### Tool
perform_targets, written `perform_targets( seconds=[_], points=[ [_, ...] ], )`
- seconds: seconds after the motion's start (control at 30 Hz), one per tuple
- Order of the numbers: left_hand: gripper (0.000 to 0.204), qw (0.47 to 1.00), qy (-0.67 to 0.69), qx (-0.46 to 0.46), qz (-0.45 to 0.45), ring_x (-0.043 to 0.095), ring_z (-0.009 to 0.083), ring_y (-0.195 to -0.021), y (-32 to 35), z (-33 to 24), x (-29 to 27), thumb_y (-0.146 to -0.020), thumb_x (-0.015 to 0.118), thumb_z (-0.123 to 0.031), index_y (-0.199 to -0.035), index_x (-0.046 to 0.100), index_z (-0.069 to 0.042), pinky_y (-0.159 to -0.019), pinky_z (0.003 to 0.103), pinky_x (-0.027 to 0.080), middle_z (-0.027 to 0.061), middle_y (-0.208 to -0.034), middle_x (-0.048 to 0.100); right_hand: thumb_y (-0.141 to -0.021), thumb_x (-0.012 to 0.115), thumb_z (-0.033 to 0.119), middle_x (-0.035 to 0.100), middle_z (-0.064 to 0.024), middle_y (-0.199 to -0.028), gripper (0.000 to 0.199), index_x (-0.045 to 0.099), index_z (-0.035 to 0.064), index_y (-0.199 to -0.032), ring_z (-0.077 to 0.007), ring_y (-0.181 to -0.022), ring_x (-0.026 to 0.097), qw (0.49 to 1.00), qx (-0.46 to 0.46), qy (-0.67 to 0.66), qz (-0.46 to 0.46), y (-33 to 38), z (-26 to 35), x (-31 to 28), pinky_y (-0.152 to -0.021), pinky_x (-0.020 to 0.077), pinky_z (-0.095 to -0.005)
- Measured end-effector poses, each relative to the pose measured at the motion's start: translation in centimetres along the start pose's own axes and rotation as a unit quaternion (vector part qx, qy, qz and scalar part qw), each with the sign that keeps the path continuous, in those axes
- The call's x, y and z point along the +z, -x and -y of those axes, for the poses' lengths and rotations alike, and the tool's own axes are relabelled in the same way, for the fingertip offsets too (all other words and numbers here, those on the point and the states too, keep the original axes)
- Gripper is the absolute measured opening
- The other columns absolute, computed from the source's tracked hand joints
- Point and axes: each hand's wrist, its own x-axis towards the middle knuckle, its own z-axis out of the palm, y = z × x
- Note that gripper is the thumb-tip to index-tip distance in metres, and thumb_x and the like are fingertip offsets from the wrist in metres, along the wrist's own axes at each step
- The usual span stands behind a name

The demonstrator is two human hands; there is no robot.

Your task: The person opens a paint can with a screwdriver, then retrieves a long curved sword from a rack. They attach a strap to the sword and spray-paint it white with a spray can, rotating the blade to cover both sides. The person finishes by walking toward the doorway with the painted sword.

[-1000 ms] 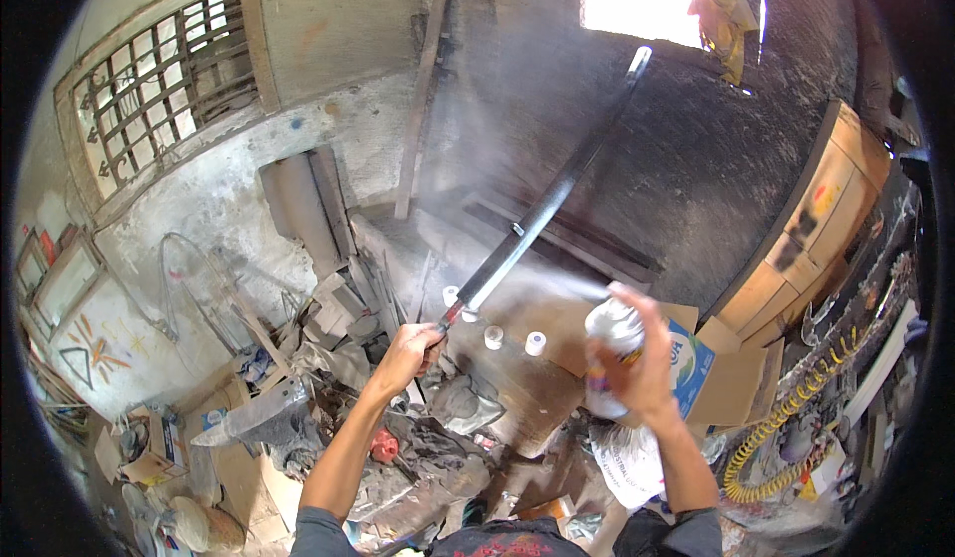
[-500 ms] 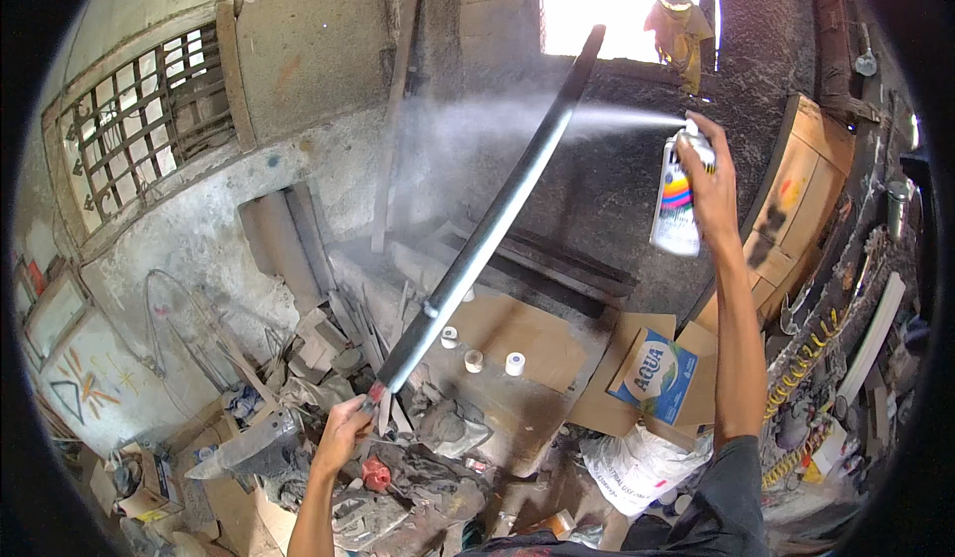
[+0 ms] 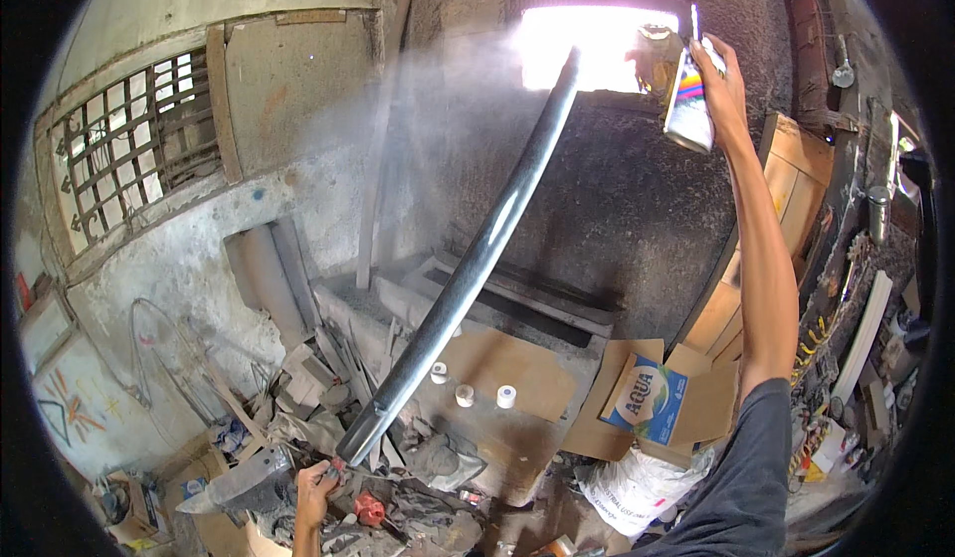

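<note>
The person's hands are well apart, each clamped on something of its own. The left hand [image 3: 312, 489], low on the near left, has its fingers closed at the near end of a long dark, glossy tube [image 3: 494, 234], though the exact grip is too small to make out. The tube slants up from there toward the far side, its far end in front of a bright window opening [image 3: 597, 30]. On the far right, the right hand [image 3: 726, 85] is wrapped around a slightly tilted spray can [image 3: 688, 109] with a coloured stripe, apart from the tube. Pale mist [image 3: 398, 109] hangs left of the tube's far part. Right of the tube's near half, three small white round pieces [image 3: 506, 396] sit by a flat cardboard sheet [image 3: 532, 368]; farther right stands an open cardboard box [image 3: 607, 423] with a blue printed panel, and a white sack [image 3: 622, 492] lies just nearer.
</note>
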Motion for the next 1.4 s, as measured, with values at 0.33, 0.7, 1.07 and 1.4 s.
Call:
perform_targets(
  seconds=[0.33, 0.7, 1.07, 1.4],
  points=[
    [0.014, 0.998, -0.059, 0.022, -0.018, 0.049, 0.0060, -0.068, -1.6, 1.6, 1.2, -0.085, 0.060, -0.007, -0.089, 0.067, 0.004, -0.060, 0.023, 0.038, -0.0015, -0.073, 0.060, -0.088, 0.063, 0.039, 0.062, -0.0207, -0.119, 0.052, 0.050, 0.0168, -0.134, -0.0281, -0.096, 0.067, 0.995, -0.050, 0.076, 0.051, 8.6, 3.6, 1.2, -0.084, 0.0547, -0.0485],
    [0.024, 0.988, -0.115, 0.085, 0.056, 0.042, 0.0059, -0.064, -5.6, -4.4, 9.7, -0.097, 0.056, -0.022, -0.097, 0.064, 0.001, -0.055, 0.026, 0.034, -0.0023, -0.066, 0.048, -0.086, 0.069, 0.017, 0.066, -0.0113, -0.099, 0.049, 0.053, 0.0116, -0.131, -0.0185, -0.088, 0.065, 0.994, -0.006, 0.009, 0.108, 25.6, 7.3, -1.1, -0.080, 0.0526, -0.0352],
    [0.023, 0.988, 0.015, 0.078, 0.129, 0.039, 0.0036, -0.058, -10.3, -8.3, 16.5, -0.098, 0.053, -0.016, -0.112, 0.066, -0.003, -0.052, 0.023, 0.032, -0.0061, -0.068, 0.047, -0.075, 0.077, 0.011, 0.059, -0.0191, -0.112, 0.059, 0.053, 0.0099, -0.129, -0.0318, -0.091, 0.066, 0.980, -0.059, 0.026, 0.188, 36.6, 9.6, -3.9, -0.079, 0.0535, -0.0388],
    [0.025, 0.983, -0.079, 0.163, -0.034, 0.048, 0.0064, -0.059, -9.7, -8.6, 18.8, -0.095, 0.058, -0.011, -0.112, 0.068, 0.003, -0.054, 0.024, 0.040, -0.0020, -0.072, 0.060, -0.076, 0.075, 0.008, 0.062, -0.0187, -0.102, 0.054, 0.054, 0.0076, -0.126, -0.0290, -0.088, 0.067, 0.973, -0.001, -0.036, 0.228, 36.8, 12.0, -1.6, -0.079, 0.0525, -0.0374]
  ],
)
